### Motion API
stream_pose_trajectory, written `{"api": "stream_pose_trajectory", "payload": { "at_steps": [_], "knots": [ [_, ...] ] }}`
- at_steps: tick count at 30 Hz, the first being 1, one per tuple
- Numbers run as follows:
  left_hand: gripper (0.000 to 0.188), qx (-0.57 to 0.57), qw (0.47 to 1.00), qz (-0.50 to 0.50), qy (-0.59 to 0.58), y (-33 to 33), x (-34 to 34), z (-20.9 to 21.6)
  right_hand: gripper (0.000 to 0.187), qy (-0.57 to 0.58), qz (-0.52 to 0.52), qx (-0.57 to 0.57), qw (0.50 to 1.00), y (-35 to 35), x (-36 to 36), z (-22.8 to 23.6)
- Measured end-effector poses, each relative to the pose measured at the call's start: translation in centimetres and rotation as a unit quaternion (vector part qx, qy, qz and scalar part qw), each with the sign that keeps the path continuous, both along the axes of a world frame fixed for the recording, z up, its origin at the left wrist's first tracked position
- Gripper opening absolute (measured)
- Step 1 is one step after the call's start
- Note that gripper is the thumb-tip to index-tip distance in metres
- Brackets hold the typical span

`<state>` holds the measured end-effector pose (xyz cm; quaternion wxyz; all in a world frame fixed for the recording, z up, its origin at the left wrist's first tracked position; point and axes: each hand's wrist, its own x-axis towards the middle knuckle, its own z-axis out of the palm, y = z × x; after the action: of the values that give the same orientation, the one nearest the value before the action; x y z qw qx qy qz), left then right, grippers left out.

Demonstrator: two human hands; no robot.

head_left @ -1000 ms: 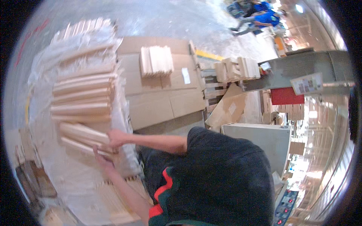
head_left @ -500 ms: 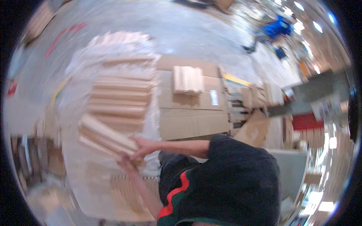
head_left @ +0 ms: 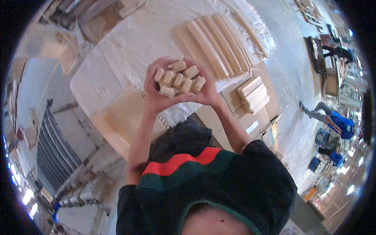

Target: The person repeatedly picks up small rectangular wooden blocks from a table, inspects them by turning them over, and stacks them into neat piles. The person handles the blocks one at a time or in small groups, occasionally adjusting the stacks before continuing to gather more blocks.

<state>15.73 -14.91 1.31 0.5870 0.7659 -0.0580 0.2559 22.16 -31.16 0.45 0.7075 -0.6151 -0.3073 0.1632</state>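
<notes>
Both of my hands are wrapped around one bundle of light wooden slats (head_left: pixel 178 80), held up so that its several ends with rounded corners face me. My left hand (head_left: pixel 156 100) clasps the bundle's left side, and my right hand (head_left: pixel 207 92) grips the right side. The thumbs come close together under the lower ends. The length of the slats is hidden behind their ends. Below the bundle lies a table covered in clear plastic sheet (head_left: pixel 133 47). Beyond my right hand, long wooden slats (head_left: pixel 221 45) lie side by side on the plastic.
A smaller stack of slats (head_left: pixel 253 94) sits on cardboard (head_left: pixel 223 121) to the right. More wood pieces (head_left: pixel 125 117) lie at the table's near left. Dark curved bars (head_left: pixel 56 147) stand at the left. A person in blue (head_left: pixel 340 124) is far off at the right.
My view has turned to the left. The bundle, earlier lying slanted low over the plastic, is now raised with its ends toward me, and both hands have closed round it.
</notes>
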Motion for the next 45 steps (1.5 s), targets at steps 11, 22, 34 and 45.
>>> {"api": "stream_pose_trajectory", "payload": {
  "at_steps": [11, 22, 34, 45],
  "knots": [
    [0.103, -0.029, 0.999, -0.005, -0.021, -1.8, -3.9, 1.1, 0.085, -0.143, 0.06, -0.02, 0.988, -0.8, -1.1, 2.1],
    [0.109, 0.008, 0.999, -0.018, 0.029, -1.3, -3.8, 0.7, 0.087, -0.043, 0.097, -0.039, 0.994, -1.0, -0.9, 0.6],
    [0.099, 0.098, 0.995, 0.019, -0.017, -1.0, -2.9, 2.2, 0.095, -0.168, 0.031, -0.034, 0.985, -0.4, -0.7, 1.2],
    [0.08, 0.113, 0.993, 0.019, -0.015, -0.6, -2.3, 3.2, 0.092, -0.141, 0.063, -0.027, 0.988, -0.6, -0.5, 1.2]
  ]
}}
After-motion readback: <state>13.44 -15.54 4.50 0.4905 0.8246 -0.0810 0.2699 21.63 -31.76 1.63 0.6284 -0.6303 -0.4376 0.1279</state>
